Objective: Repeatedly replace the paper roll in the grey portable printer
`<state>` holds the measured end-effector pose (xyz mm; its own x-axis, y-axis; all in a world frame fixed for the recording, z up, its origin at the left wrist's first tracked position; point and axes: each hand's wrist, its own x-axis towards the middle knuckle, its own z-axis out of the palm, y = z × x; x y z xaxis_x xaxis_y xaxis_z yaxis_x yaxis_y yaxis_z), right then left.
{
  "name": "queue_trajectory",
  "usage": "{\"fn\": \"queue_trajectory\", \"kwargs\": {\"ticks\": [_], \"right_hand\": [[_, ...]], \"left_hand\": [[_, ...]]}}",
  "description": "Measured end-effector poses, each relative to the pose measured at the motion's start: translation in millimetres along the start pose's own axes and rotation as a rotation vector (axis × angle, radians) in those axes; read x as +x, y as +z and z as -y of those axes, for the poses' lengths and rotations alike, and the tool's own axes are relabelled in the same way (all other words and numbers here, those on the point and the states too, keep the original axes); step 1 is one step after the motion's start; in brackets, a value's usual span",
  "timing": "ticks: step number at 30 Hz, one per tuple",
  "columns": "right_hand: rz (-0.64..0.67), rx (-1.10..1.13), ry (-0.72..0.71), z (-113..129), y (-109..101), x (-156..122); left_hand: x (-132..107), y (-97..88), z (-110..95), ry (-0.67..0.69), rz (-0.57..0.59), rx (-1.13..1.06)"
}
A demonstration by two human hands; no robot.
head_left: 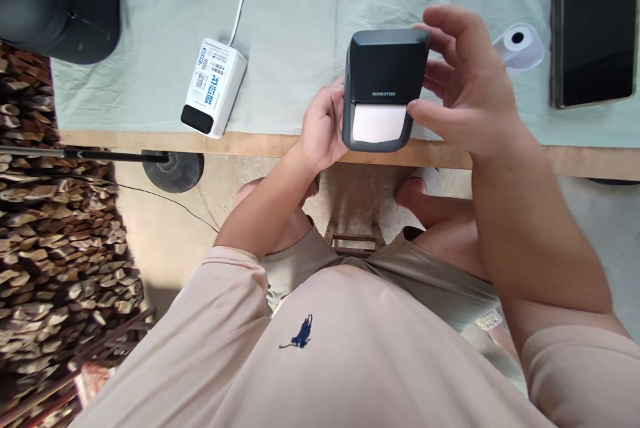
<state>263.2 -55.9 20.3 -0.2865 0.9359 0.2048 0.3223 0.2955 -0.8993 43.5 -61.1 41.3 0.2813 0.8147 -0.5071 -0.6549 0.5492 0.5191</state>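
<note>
A dark label printer marked NIIMBOT is held over the table's near edge, its lid closed. White label paper shows at its front, below the lid. My left hand grips the printer's left side, with its fingertips hidden behind or under the body. On the other side, my right hand is curled around the right edge. Its thumb touches the front corner beside the paper, and its index finger is lifted near the top corner. Just beyond the right hand lies a white roll with a dark core hole, partly covered by that hand.
A white power bank with a short white cable lies left on the cloth-covered table. A dark-screened tablet or phone is at far right. A black rounded object fills the upper left corner. Stacked firewood stands left.
</note>
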Motion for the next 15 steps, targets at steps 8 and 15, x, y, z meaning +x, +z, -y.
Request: {"fn": "queue_trajectory", "kwargs": {"ticks": [8, 15], "right_hand": [[-0.119, -0.065, -0.123, 14.1, -7.7, 17.9], [-0.515, 0.153, -0.089, 23.7, -0.8, 46.6]], "left_hand": [[-2.4, -1.1, -1.1, -0.035, -0.070, 0.067], [0.0, -10.6, 3.1, -0.002, 0.154, 0.145]]}}
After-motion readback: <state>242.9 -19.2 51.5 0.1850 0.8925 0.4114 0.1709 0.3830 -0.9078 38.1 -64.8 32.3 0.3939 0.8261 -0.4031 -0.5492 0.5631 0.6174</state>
